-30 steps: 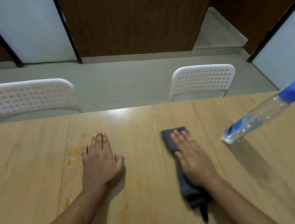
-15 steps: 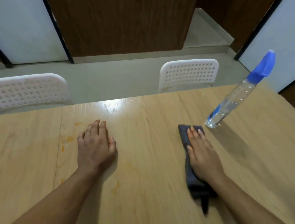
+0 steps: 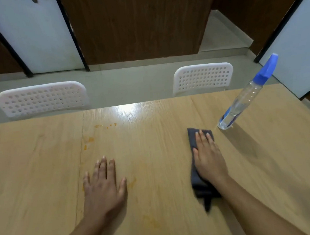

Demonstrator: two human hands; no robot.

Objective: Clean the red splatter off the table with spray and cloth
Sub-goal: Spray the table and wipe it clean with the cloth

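Lengthwise, cloth (image 3: 198,181) pointing toward chairs (image 3: 202,77)

two white perforated chairs (image 3: 43,100) (image 3: 203,77), pale doors (image 3: 34,34)

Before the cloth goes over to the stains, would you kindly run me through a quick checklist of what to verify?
1. Cloth under control: ok, the right hand lies flat on it, fingers straight.
2. Left hand out of the wiping path: not ok, it rests flat on the table beside the nearer smears.
3. Stains located: ok, orange spots lie left of centre, apart from the cloth.
4. Spray bottle within reach: ok, it stands just beyond the cloth.
5. Stains already wetted: cannot tell.
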